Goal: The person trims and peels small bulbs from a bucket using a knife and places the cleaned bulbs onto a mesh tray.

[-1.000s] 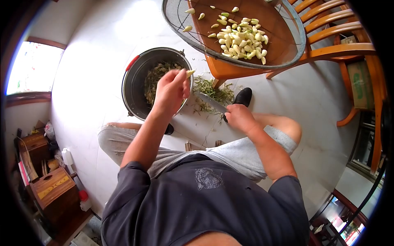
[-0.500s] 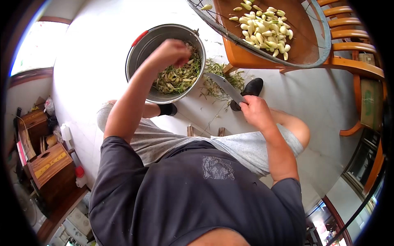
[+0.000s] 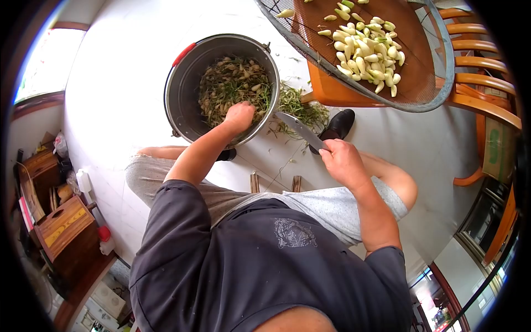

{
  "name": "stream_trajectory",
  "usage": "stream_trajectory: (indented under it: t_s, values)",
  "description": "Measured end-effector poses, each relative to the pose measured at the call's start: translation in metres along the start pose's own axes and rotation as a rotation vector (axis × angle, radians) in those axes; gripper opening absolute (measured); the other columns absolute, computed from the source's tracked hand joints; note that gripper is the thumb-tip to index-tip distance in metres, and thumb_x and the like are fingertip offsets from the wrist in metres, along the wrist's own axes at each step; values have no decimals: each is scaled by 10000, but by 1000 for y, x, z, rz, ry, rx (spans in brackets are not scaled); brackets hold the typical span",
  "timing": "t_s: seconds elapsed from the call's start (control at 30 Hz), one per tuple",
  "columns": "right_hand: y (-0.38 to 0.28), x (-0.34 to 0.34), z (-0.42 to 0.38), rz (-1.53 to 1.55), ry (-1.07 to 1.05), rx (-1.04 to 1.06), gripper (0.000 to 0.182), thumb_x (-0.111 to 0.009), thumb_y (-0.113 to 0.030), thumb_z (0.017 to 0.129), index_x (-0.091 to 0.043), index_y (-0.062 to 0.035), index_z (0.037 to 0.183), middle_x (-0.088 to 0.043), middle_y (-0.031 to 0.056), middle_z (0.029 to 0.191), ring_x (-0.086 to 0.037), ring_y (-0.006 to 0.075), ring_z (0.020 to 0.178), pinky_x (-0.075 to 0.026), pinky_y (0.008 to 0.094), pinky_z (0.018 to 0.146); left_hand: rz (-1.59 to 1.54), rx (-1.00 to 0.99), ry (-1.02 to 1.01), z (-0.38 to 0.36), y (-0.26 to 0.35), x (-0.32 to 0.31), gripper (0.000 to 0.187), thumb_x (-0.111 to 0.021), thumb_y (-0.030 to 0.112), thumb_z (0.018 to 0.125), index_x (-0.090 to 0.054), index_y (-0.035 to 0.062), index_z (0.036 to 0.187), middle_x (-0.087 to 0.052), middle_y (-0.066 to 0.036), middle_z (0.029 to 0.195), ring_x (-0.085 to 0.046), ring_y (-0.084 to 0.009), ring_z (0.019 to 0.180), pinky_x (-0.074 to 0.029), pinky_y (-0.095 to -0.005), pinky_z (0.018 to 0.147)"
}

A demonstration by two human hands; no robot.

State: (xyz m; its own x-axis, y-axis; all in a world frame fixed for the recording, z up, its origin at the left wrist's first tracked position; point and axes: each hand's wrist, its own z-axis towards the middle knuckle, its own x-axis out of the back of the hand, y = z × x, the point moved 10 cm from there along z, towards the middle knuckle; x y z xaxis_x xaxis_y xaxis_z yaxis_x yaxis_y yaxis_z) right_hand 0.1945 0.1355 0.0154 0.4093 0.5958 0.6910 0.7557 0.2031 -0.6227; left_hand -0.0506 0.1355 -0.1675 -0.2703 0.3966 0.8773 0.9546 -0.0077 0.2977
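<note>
Knife (image 3: 301, 130) in right hand (image 3: 344, 161), left hand (image 3: 239, 117) inside metal bucket (image 3: 180, 91).
Right fingers (image 3: 327, 148) wrapped round knife, right of centre; left fingertips hidden against untrimmed bulbs (image 3: 221, 83), upper centre, cannot tell whether holding any; pale bulbs (image 3: 365, 52) heaped in mesh sieve (image 3: 446, 72), upper right.

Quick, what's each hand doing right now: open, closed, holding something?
Left hand: down in the bucket, fingers hidden; open or closed cannot be told.
Right hand: closed, holding the knife.

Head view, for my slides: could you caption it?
Left hand inside the bucket, right hand holding a knife, pale bulbs heaped on a mesh sieve.
</note>
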Motion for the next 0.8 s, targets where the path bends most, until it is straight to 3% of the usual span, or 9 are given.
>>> stream_trajectory:
  t_s: [0.13,0.23,0.27,0.37,0.4,0.5,0.6,0.8]
  values:
    - [-5,7,-2,9,40,28,155,-578,-152,815,-603,0,828,-608,214,813,-584,397,799,-467,472,722,-258,142,141,-12,-17,27,152,-636,123,731,-621,31,851,-620,-148,928,-611,-316,890,-488,-414,771]
    - [-11,14,-4,55,90,47,151,-578,-143,812,-596,7,820,-607,211,809,-581,400,794,-464,469,713,-559,239,220,-27,-31,63,193,-693,160,721,-599,15,808,-629,-131,799,-623,-265,796,-485,-384,715]
    - [-14,16,-5,73,104,54,150,-579,-140,812,-594,10,817,-606,211,808,-580,401,793,-463,467,709,-643,255,250,-35,-29,79,206,-710,158,769,-581,0,803,-626,-94,711,-616,-193,689,-490,-317,616]
    - [-28,26,-8,134,136,61,152,-582,-133,809,-590,19,814,-605,209,808,-579,398,789,-457,460,698,-1167,340,154,-62,-8,115,187,-683,136,830,-564,-5,798,-620,-72,712,-597,-132,630,-486,-251,545]
    - [-32,28,-10,142,152,82,153,-585,-133,809,-593,19,818,-605,210,809,-579,397,791,-457,455,696,-1188,324,163,-70,1,128,156,-654,130,868,-579,-6,847,-626,-63,726,-593,-110,603,-489,-217,519]
    - [-42,32,-13,178,191,124,155,-590,-135,810,-606,17,837,-606,209,812,-579,392,793,-457,439,693,-1457,286,103,-80,12,124,153,-661,122,858,-603,-13,902,-635,-66,751,-606,-115,622,-503,-237,554]
    - [-48,34,-17,200,211,150,161,-592,-138,816,-621,13,867,-609,198,813,-583,382,789,-459,421,693,-1530,298,94,-86,23,117,177,-659,113,859,-619,-26,959,-637,-61,762,-599,-112,625,-503,-235,556]
    - [-45,35,-22,218,241,205,168,-601,-121,818,-644,-1,928,-618,164,815,-600,341,774,-468,390,689,-1377,243,57,-86,49,122,188,-687,118,838,-647,-46,921,-624,-55,729,-584,-94,616,-483,-217,544]
